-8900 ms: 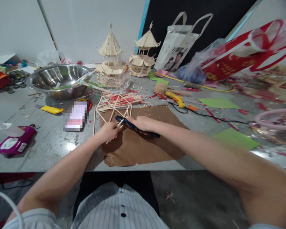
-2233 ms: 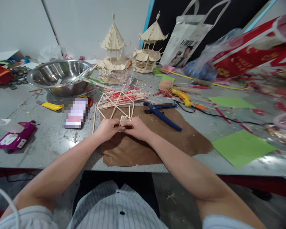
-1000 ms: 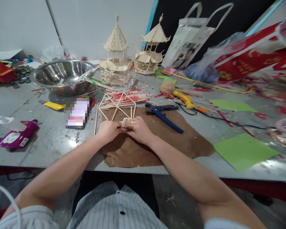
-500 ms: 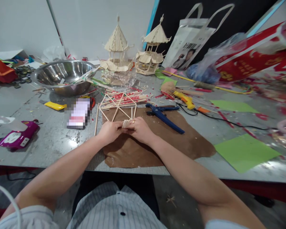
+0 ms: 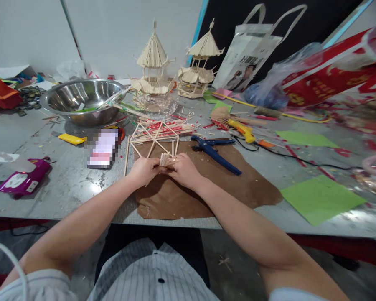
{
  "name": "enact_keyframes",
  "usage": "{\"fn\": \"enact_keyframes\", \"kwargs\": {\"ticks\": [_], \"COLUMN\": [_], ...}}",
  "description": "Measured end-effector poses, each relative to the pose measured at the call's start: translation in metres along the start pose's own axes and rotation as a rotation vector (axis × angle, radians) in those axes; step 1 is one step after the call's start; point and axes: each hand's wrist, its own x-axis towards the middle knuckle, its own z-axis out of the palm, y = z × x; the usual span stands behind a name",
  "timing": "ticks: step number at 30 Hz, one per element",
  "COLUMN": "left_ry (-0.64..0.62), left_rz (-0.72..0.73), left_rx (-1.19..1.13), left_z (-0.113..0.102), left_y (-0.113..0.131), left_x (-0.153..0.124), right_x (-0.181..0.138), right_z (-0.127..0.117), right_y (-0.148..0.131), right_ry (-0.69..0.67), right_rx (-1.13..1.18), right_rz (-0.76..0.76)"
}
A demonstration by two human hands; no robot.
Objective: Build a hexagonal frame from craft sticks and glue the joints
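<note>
Between my two hands is a small bundle of short pale wooden sticks point(image 5: 164, 159), its ends pointing up. My left hand point(image 5: 144, 170) closes on the bundle from the left. From the other side my right hand point(image 5: 184, 169) pinches it, a ring on one finger; the fingertips are partly hidden. Just beyond the hands lies a hexagonal stick frame point(image 5: 155, 141) with crossing spokes. Under the hands spreads a brown sheet point(image 5: 181, 200). A blue-handled cutter point(image 5: 217, 154) rests on that sheet, right of my right hand.
Red-and-white sticks point(image 5: 166, 130) are piled behind the frame. To the left are a phone point(image 5: 103, 148), a yellow knife point(image 5: 71, 139), a metal bowl point(image 5: 81, 113) and a purple device point(image 5: 26, 177). Two stick pavilions point(image 5: 153, 58) stand at the back. A yellow glue gun point(image 5: 242, 130) trails its cord rightward.
The stick bundle has tipped more upright, so more of its length shows between the fingers. Both hands have shifted only slightly; the objects around them stay put.
</note>
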Motion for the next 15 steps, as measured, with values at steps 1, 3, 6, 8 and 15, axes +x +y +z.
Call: {"fn": "enact_keyframes", "kwargs": {"ticks": [1,3,6,8,15], "left_ry": [0.001,0.000,0.003,0.003,0.021], "left_rz": [0.001,0.003,0.012,0.021,0.026], "left_rx": [0.003,-0.002,-0.017,-0.024,-0.014], "left_z": [0.0001,0.0002,0.0004,0.0007,0.0026], "left_y": [-0.0001,0.0000,-0.0003,-0.0009,-0.0028], "left_x": [0.0002,0.0004,0.0004,0.0004,0.0001], "right_x": [0.0002,0.0006,0.0008,0.0007,0.0003], "right_z": [0.0001,0.0003,0.0005,0.0003,-0.0041], "right_y": [0.0000,0.0002,0.0007,0.0011,-0.0014], "right_ry": [-0.003,-0.007,-0.009,-0.011,-0.024], "right_rx": [-0.004,-0.009,-0.009,-0.012,-0.086], "right_rz": [0.002,0.004,0.007,0.008,0.006]}}
